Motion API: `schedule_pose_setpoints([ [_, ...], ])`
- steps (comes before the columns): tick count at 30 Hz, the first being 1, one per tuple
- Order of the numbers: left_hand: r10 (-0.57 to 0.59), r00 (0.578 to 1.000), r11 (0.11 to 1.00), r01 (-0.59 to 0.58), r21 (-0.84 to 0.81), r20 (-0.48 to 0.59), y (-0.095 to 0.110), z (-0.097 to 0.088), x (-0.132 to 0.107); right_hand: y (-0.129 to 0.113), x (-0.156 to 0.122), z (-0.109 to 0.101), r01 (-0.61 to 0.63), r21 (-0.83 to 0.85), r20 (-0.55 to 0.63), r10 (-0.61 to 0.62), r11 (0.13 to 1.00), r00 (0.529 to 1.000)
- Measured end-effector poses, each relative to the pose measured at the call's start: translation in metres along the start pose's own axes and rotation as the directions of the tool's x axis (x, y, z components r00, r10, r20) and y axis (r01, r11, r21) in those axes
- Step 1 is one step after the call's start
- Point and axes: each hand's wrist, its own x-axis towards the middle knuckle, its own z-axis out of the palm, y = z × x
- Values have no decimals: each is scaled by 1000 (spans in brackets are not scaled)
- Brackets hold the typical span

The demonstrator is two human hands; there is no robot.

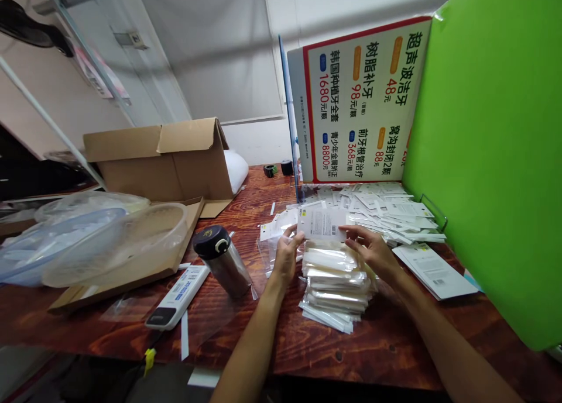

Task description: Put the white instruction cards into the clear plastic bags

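A white printed card (322, 223) with a barcode and a small yellow mark is held up between my hands. My left hand (287, 255) pinches its left edge, thumb in front. At the right edge, my right hand (372, 252) has its fingertips closed on the card. Just below lies a tall stack of clear plastic packets (336, 283), nearest to my right wrist. Behind the card spreads a heap of similar white cards (390, 207). Some loose clear bags (267, 254) lie to the left of my left hand.
A thermos (223, 262) and a power strip (178, 298) stand left on the wooden table (338, 356). Farther left are plastic basins (118, 245) and a cardboard box (162, 163). A printed board (360, 99) and green panel (487, 145) wall off the right. More cards (434, 268) lie there.
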Motion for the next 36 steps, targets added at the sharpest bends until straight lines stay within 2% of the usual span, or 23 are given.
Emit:
schedule_pose_setpoints([
  [5, 0, 1000, 1000, 0, 28, 18, 1, 0, -1, -3, -1, 3, 40, 45, -31, -39, 998, 999],
  [9, 15, 998, 1000, -15, -2, -59, 2, 0, 1, 0, -1, 2, 36, -26, -2, -37, 999, 999],
  [12, 42, 996, 999, -42, 3, -77, 3, 2, 2, -2, -2, 0, 48, -86, 33, -46, 995, 998],
  [16, 51, 998, 998, -49, 40, -44, -1, 6, -2, -8, -4, 0, 72, -128, 82, -62, 989, 995],
  [20, 8, 1000, 987, -5, 158, -18, -2, 9, -8, -11, -6, 7, 101, -153, 98, -87, 983, 991],
  [24, -7, 999, 975, -4, 223, 46, 6, 12, -13, -9, -7, 12, 152, -212, 86, -137, 965, 987],
  [27, 28, 993, 972, -54, 228, 116, 15, 13, -15, -6, -6, 13, 202, -271, 86, -185, 941, 979],
  [30, 70, 986, 965, -106, 241, 154, 17, 13, -17, -3, -6, 12, 277, -322, 103, -257, 905, 961],
  [36, 0, 986, 971, -40, 237, 166, 8, 6, -16, 4, -4, 7, 413, -376, 130, -394, 830, 910],
])
